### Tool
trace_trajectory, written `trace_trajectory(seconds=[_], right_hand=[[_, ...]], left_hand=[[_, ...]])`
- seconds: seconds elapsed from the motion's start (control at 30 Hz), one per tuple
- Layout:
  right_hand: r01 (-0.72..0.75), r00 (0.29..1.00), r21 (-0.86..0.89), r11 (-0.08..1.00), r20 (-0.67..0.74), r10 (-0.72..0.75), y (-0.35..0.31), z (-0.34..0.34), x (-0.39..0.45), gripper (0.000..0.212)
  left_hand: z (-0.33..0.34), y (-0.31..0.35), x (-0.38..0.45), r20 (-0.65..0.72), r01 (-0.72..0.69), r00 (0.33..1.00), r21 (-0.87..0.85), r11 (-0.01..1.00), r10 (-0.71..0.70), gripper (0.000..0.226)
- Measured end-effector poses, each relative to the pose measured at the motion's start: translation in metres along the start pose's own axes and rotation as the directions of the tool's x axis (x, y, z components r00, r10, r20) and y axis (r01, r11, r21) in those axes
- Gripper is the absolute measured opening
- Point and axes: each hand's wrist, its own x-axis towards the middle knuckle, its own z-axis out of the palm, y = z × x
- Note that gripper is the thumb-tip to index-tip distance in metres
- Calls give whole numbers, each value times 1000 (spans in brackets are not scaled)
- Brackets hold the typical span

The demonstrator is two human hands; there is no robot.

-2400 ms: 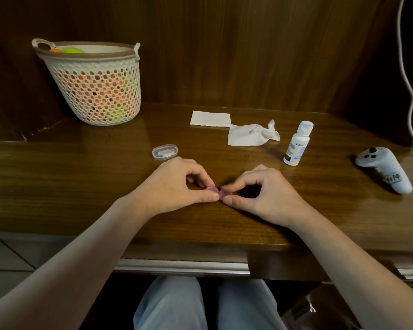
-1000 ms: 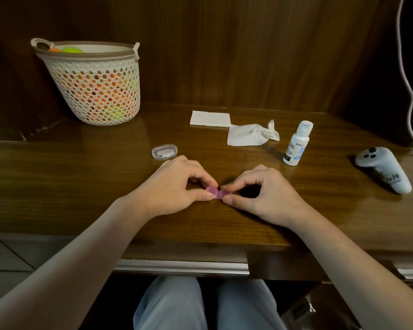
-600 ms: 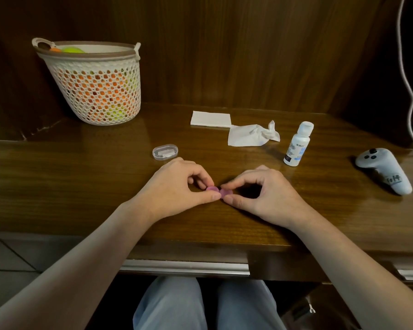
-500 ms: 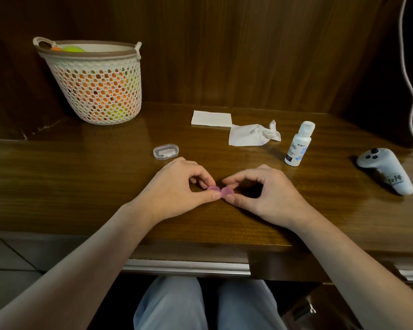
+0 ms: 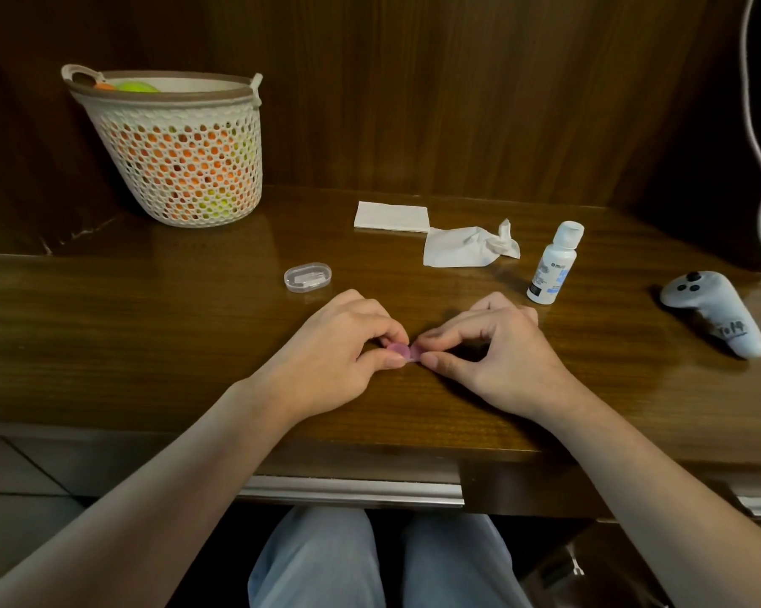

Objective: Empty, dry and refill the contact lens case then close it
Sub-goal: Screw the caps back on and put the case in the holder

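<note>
A small pink contact lens case (image 5: pixel 405 351) lies on the wooden desk (image 5: pixel 150 335) near its front edge. My left hand (image 5: pixel 330 357) pinches its left round cap between thumb and fingers. My right hand (image 5: pixel 497 344) pinches the right end the same way. Most of the case is hidden by my fingertips. A white solution bottle (image 5: pixel 553 263) with its cap on stands upright behind my right hand. A crumpled tissue (image 5: pixel 468 250) and a folded tissue (image 5: pixel 392 216) lie further back.
A small clear plastic box (image 5: pixel 307 277) sits behind my left hand. A white mesh basket (image 5: pixel 172 147) of orange and green balls stands at the back left. A grey handheld controller (image 5: pixel 716 313) lies at the right. A cable (image 5: pixel 760 138) hangs at the far right.
Both hands have stayed on the pink case; only the fingertips have shifted slightly around its caps.
</note>
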Motion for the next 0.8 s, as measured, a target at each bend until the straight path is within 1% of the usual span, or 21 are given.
trace_trajectory(seconds=[0.2, 0.27, 0.37, 0.43, 0.5, 0.6, 0.67, 0.73, 0.8], right_hand=[[-42, 999, 17, 999, -6, 42, -2, 0, 1, 6], [-61, 998, 24, 998, -15, 61, -3, 1, 0, 15], [-80, 996, 34, 996, -24, 81, -3, 0, -1, 14], [-84, 996, 39, 996, -14, 85, -5, -1, -1, 14], [-69, 998, 38, 997, 2, 69, -7, -2, -1, 12], [-48, 999, 18, 999, 16, 48, -9, -2, 0, 5], [-48, 999, 8, 999, 13, 48, -9, -2, 0, 11], [-55, 998, 10, 998, 8, 55, -8, -1, 1, 12], [-67, 998, 15, 998, 2, 67, -8, -2, 1, 9]], left_hand=[[1, -3, 0, 17, 6, 1000, -37, 999, -5, 30], [1, -3, 0, -24, 9, 1000, -41, 999, -10, 28], [2, -2, 1, -93, 71, 993, -18, 997, -72, 35], [3, -1, 2, -111, 112, 987, -11, 994, -113, 32], [3, -1, 2, -105, 117, 987, -22, 993, -118, 25], [2, -1, 2, -76, 73, 994, -3, 997, -73, 17], [2, -1, 1, -55, 37, 998, 24, 999, -35, 15], [1, -1, 1, -32, 21, 999, 14, 1000, -20, 17], [1, -1, 2, 5, 23, 1000, 8, 1000, -23, 24]])
